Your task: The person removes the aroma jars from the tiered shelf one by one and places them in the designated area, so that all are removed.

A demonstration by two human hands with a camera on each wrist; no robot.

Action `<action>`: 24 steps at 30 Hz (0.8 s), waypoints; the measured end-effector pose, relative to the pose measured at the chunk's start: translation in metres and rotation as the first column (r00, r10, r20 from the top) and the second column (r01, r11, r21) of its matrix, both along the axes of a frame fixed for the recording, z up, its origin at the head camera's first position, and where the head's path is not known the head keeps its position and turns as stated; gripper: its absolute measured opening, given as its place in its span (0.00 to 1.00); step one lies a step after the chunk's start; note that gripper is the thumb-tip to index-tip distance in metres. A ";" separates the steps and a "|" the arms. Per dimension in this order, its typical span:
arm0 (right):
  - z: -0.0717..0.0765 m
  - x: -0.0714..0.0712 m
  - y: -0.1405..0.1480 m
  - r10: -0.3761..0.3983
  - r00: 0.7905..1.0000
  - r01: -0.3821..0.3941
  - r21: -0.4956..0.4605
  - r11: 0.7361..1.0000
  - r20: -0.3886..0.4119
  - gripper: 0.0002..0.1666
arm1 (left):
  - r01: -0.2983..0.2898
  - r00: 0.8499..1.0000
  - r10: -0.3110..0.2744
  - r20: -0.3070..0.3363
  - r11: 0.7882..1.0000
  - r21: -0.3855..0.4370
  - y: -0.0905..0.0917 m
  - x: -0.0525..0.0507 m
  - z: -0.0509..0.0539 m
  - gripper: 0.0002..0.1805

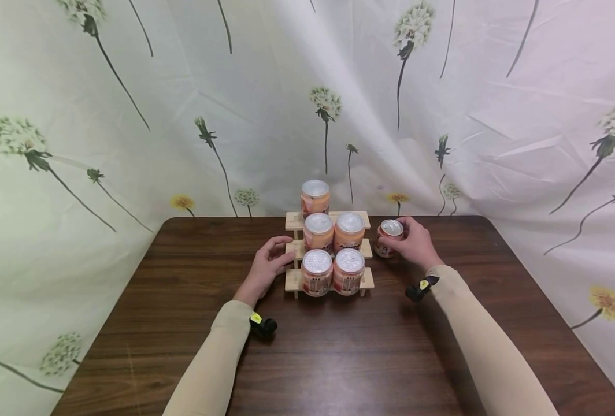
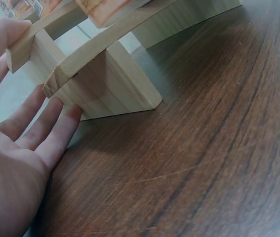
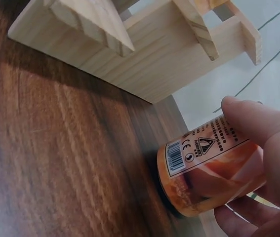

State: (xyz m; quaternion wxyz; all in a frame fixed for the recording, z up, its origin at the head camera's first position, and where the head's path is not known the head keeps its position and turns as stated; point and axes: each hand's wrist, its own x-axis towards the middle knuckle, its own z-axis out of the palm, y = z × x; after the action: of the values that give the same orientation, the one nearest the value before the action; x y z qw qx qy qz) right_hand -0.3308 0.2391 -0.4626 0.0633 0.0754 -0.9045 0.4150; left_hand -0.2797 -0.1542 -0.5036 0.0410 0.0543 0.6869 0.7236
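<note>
A three-tier wooden rack (image 1: 293,281) stands on the table, with orange-pink cans with silvery lids on its tiers. Two cans are on the front tier, one of them a left can (image 1: 317,277); two are on the middle tier and a single can (image 1: 315,199) on the top tier. At the rack's left end, my left hand (image 1: 266,268) holds the middle tier's board between thumb and index finger; the other fingers lie along the side panel (image 2: 115,89). My right hand (image 1: 417,242) grips another can (image 3: 204,168) just right of the rack, close above or on the table.
The dark wood-grain table (image 1: 333,352) extends around the rack on both sides and in front. Behind its back edge hangs a pale curtain (image 1: 266,115) printed with dandelions. Small black wrist cameras sit at both sleeves, such as the left wrist camera (image 1: 263,327).
</note>
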 end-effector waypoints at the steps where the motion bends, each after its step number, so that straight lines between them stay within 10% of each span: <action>1: 0.000 0.001 0.000 0.001 1.000 -0.001 0.002 1.000 0.000 0.42 | -0.001 1.000 0.001 0.002 1.000 0.002 0.000 0.000 0.000 0.24; 15: 0.007 0.003 0.001 0.038 0.998 -0.040 0.042 0.998 0.047 0.44 | -0.001 1.000 0.001 -0.017 1.000 0.014 0.000 -0.002 -0.003 0.24; 24: 0.051 0.004 -0.013 0.070 0.995 -0.068 0.025 0.997 -0.067 0.45 | 0.000 1.000 0.001 -0.023 1.000 0.013 0.000 -0.001 -0.003 0.24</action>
State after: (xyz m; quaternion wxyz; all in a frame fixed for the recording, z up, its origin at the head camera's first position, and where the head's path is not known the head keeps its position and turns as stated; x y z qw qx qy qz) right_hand -0.3264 0.2263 -0.4117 0.0787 0.1214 -0.9033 0.4038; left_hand -0.2802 -0.1540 -0.5063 0.0325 0.0628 0.6825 0.7274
